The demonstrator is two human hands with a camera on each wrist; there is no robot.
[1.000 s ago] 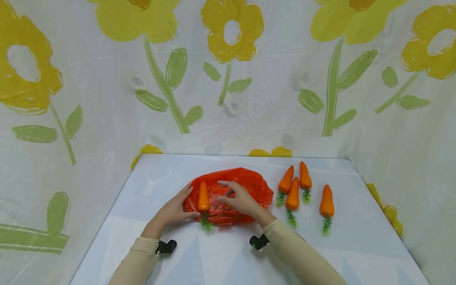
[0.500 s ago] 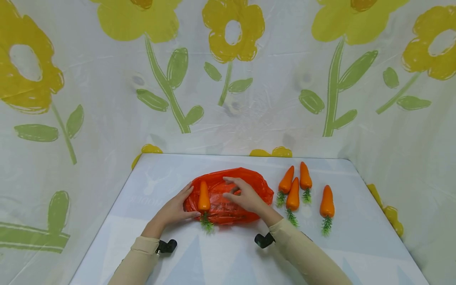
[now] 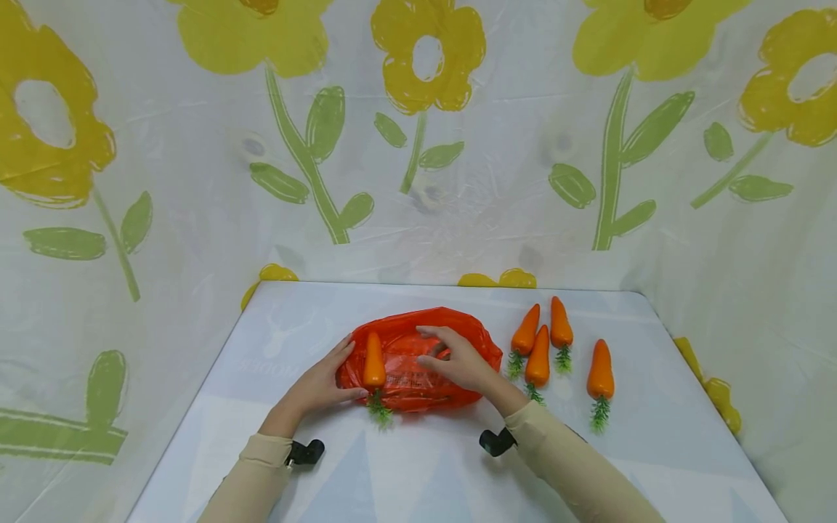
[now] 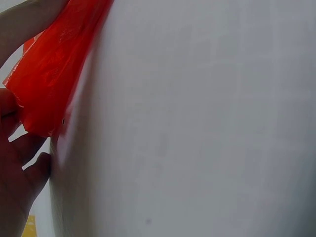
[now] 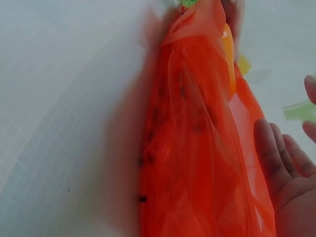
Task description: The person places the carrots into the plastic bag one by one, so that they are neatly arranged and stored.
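A red plastic bag (image 3: pixel 399 363) lies with its mouth spread on the table, also filling much of the right wrist view. At its left end lies a toy carrot (image 3: pixel 373 363), its green top (image 3: pixel 379 410) hanging over the front rim. My left hand (image 3: pixel 320 385) holds that end, thumb along the front and fingers along the back left; the left wrist view has the fingers touching the bag's edge. Over the right part of the bag hovers my right hand (image 3: pixel 461 362), fingers apart and bent loosely, nothing between them.
To the right of the bag lie several more toy carrots (image 3: pixel 538 357), three close together and one carrot (image 3: pixel 600 370) farther right. A flower-print curtain (image 3: pixel 497 181) stands behind the table (image 3: pixel 418 479) and at both sides.
My right hand has drifted right across the bag, away from the carrot at its left end. The left hand, the bag and the carrots stay where they were.
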